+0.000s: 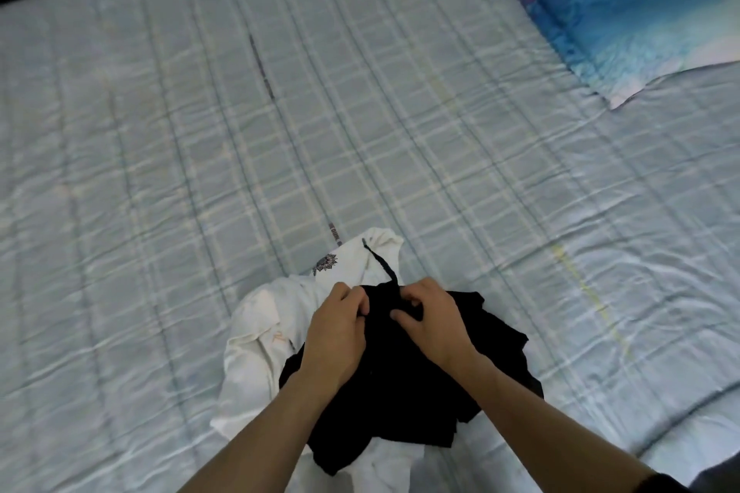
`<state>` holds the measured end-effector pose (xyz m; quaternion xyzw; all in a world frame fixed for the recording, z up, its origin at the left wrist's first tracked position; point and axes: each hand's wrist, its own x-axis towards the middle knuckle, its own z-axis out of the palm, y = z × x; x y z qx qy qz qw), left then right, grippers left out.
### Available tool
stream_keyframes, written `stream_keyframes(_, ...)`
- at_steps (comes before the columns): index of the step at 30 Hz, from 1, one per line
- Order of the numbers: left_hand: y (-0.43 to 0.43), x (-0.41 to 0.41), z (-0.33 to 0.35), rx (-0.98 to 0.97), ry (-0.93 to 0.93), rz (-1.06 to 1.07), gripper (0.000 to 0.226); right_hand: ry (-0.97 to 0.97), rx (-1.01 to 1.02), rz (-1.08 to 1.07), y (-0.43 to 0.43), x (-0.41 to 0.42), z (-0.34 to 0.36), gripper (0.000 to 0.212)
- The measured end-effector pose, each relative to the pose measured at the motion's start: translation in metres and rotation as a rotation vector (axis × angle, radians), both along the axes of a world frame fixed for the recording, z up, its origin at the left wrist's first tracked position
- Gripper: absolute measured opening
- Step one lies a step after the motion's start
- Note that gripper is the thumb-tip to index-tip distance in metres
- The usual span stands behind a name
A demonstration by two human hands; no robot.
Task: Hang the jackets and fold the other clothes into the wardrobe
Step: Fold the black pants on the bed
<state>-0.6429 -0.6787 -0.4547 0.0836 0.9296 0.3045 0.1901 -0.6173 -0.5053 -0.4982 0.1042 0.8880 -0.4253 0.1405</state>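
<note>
On the bed, both hands pinch the black garment; lifting may drag up the white garment beneath.

Pale blue checked quilted bedspread: cloth, stitched, crinkled, slight sheen. Crumpled black garment: matt cloth. White printed garment: smooth, soft cloth.

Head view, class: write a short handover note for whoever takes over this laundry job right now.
Left hand: gripping the top edge of the black garment.
Right hand: pinching the same edge beside it.
Black garment lies bunched on the white garment, both on the bed; pillow at the far right.
Done: nothing folded or hung that can be seen.
Left: sort and fold or hang both pieces; the wardrobe is out of view.
</note>
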Motion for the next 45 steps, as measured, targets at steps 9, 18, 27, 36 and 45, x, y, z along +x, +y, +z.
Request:
stream_keyframes(9, -0.024, 0.063, 0.084, 0.165, 0.221, 0.145, 0.02, 0.175, -0.145, 0.009, -0.026, 0.035, 0.096, 0.012)
stream_keyframes(18, -0.038, 0.111, 0.148, 0.192, 0.325, 0.185, 0.01, 0.343, -0.143, 0.049, -0.042, 0.092, 0.193, 0.015)
stream_keyframes(27, -0.014, 0.16, 0.211, 0.644, 0.296, 0.147, 0.056, 0.564, -0.161, -0.133, -0.044, 0.139, 0.272, 0.026)
stream_keyframes(36, 0.001, 0.181, 0.272, 0.793, 0.259, 0.162, 0.022, 0.703, -0.108, 0.02, -0.035, 0.168, 0.335, 0.011)
stream_keyframes(45, 0.013, 0.225, 0.33, 0.938, 0.128, 0.123, 0.03, 0.799, -0.301, 0.155, -0.01, 0.207, 0.364, 0.033)
